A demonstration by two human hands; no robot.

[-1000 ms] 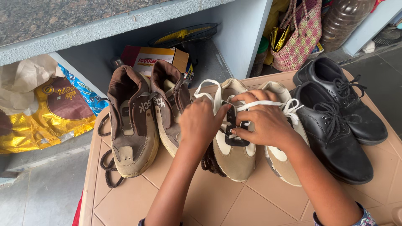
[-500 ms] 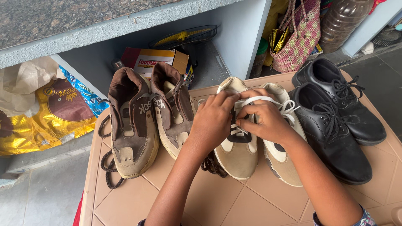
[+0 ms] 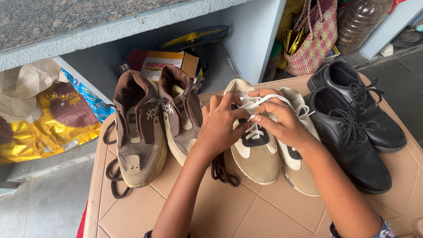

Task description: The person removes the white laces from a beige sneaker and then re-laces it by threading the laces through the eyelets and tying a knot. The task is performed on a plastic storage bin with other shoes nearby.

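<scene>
— What have your hands got hold of?

— My left hand (image 3: pixel 219 125) is closed on the white lace (image 3: pixel 260 102) over the tongue of the tan shoe (image 3: pixel 254 147); my right hand (image 3: pixel 282 121) is pinched narrow on the same lace, its loop arching over my knuckles; the two hands touch above the eyelets.

— And where does that shoe sit?

— On the tan bench (image 3: pixel 246 211), toe toward me; take it as the marker. Just beside it on my right lies its mate (image 3: pixel 302 174), touching it along the side; beyond the mate stand two black lace-up shoes (image 3: pixel 352 141), the nearer one close against the mate.

— And on the other side?

— To the left of the tan shoe are two brown shoes (image 3: pixel 141 132) with their tongues pulled open; the nearer one lies partly under my left wrist; dark brown laces (image 3: pixel 222 169) trail loose on the bench between it and the tan shoe. Behind the tan shoe, past the bench edge, a woven pink basket (image 3: pixel 315 42) hangs by the shelf wall.
</scene>
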